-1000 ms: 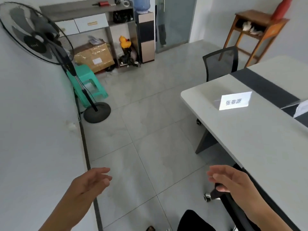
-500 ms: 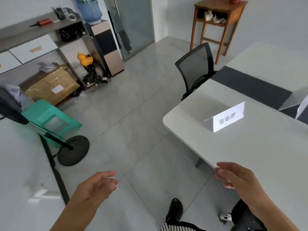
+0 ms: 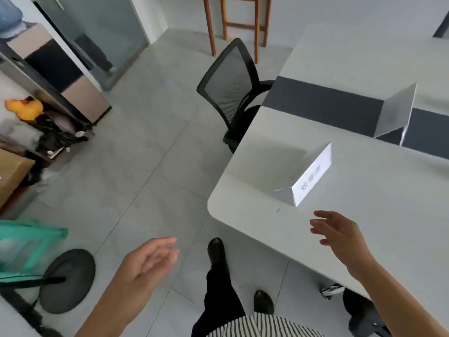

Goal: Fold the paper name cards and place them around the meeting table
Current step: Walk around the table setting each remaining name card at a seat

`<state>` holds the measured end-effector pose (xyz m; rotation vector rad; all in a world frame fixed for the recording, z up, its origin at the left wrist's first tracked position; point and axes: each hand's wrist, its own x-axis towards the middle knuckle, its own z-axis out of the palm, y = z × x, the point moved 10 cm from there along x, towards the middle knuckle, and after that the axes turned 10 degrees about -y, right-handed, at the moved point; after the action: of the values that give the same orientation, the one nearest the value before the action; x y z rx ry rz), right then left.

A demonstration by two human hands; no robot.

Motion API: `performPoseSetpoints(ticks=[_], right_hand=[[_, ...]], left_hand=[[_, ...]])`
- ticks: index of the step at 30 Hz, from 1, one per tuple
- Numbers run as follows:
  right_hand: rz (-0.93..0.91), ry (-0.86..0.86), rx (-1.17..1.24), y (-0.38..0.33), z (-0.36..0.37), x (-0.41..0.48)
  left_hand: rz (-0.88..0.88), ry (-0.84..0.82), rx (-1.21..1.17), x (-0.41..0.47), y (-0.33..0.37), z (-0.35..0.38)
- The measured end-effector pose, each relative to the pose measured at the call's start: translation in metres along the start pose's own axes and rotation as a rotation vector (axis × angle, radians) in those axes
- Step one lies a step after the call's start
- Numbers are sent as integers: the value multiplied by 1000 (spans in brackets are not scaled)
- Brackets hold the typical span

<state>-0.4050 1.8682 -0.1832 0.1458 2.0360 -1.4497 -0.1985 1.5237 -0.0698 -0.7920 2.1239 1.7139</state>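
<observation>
Your hands empty, fingers loose: right hand [image 3: 340, 235] over table [image 3: 401, 227] corner, near folded card [image 3: 309, 180] facing seat side; left hand [image 3: 148, 260] off table, over floor. Second card [image 3: 394, 110] farther along.

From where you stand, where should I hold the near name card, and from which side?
Probably the top fold of the name card, pinched from above by the right hand, open near its end. It stands as a tent on two free edges, so squeezing the faces low could flatten it.
</observation>
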Motion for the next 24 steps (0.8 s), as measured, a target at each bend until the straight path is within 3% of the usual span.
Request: performPoseSetpoints(ticks=[9,13,20,24], right_hand=[[181,333,-48,-9,27,77],[293,405,-114,-6,49,104],[362,597,-174,-11,50,105],[303,706,-141,-25,36,85]], left_hand=[[-7,-185,146,132,45,-71],[0,-239,190,176,58,-92],[-14,-321,239,218,68,-108],[8,-378,287,238,81,-103]])
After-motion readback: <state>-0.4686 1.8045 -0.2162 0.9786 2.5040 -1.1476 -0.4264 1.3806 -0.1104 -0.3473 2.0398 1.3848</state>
